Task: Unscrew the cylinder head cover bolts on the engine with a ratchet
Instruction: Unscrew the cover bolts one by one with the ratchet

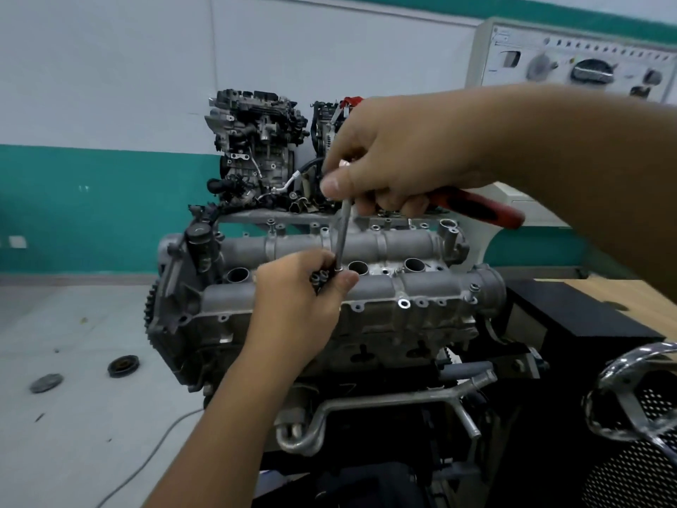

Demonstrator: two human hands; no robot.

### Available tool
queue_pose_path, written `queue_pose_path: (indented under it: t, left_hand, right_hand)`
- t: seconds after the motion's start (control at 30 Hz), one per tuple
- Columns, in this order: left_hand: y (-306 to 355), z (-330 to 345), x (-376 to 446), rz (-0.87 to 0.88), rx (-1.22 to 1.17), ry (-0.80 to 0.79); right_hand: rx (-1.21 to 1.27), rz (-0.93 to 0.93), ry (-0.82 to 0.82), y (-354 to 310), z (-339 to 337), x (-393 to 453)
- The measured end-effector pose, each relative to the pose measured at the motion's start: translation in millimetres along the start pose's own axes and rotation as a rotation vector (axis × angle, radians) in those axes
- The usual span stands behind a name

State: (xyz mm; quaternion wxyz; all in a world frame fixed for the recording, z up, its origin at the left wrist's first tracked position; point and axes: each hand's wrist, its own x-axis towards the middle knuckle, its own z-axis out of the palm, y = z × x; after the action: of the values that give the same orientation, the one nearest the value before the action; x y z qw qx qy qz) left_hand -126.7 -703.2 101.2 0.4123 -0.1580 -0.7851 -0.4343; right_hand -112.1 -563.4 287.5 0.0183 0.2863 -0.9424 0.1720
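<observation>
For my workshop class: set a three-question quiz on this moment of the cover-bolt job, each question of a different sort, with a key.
1. True or false: the right hand holds the ratchet at its head end, with the red handle sticking out to the right.
2. What does the left hand grip while its fingers steady the foot of the extension bar?
A. a rag
B. loose bolts
C. a second ratchet
3. Fill in: the bar comes down to the cover between the two cam housings, beside the round ______ wells.

Key
1. true
2. B
3. plug
</observation>
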Motion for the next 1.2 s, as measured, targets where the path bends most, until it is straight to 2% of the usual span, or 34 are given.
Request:
queue_pose_path:
  t: [0.1, 0.2, 0.27, 0.37, 0.53, 0.7, 0.8, 1.2]
  left_hand:
    - [-7.4, 0.1, -3.7, -0.036, -0.130, -0.011]
    - [-7.0, 3.3, -4.5, -0.050, -0.161, -0.009]
    - [-5.1, 3.9, -6.2, -0.047, -0.165, -0.004]
    - [-4.4, 4.8, -7.9, -0.073, -0.190, 0.022]
    - [-2.7, 5.0, -14.3, -0.115, -0.192, 0.030]
    - [-4.5, 4.3, -18.3, -0.131, -0.213, 0.015]
    - [-4.2, 6.4, -19.5, -0.139, -0.202, 0.027]
    - [-11.9, 9.4, -16.5, -0.129, -0.282, -0.021]
  right_hand:
    - [-0.220, -0.108, -0.113, -2.5, -10.1, -8.7]
    - [-0.517, -0.153, 0.001, -8.1, -10.9, -10.0]
    - [-0.551, -0.160, 0.078, -8.2, -9.9, -11.4]
    - [-0.451, -0.119, 0.139, -2.9, -13.8, -15.8]
    - [-0.254, -0.113, 0.097, -0.6, -13.8, -24.9]
    - [0.247, -0.060, -0.074, 1.7, -3.8, -28.9]
    - [0.462, 0.006, -0.106, 1.8, -0.1, -28.6]
    - [0.801, 0.104, -0.176, 8.2, 7.5, -32.0]
